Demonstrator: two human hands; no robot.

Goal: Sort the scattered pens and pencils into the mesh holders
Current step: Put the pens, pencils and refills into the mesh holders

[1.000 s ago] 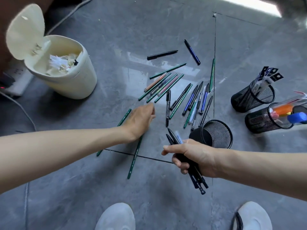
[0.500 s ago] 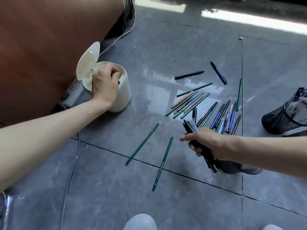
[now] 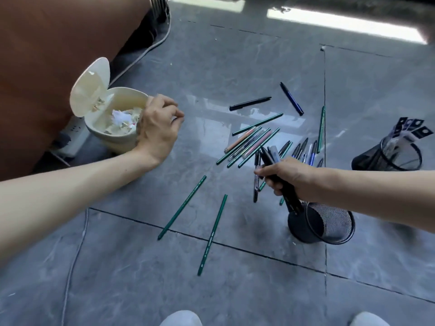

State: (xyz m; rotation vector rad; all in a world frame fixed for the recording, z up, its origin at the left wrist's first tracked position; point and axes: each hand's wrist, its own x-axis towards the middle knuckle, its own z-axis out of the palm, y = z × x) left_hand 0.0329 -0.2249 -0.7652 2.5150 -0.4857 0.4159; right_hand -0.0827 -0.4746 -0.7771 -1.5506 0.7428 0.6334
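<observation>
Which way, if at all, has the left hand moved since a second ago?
Yes: left hand went leftward, from the loose green pencils to the white bin.

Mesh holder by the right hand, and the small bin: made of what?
Mesh holder: black wire mesh, likely painted metal; its weave is see-through. Small bin: cream, smooth and matte, probably plastic, with a thin moulded flip lid.

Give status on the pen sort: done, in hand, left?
Done: far mesh holder has a few items. In hand: right hand grips a bundle of dark pens over the empty near holder; left hand is by the bin. Left: most, including two green pencils and the pile.
</observation>
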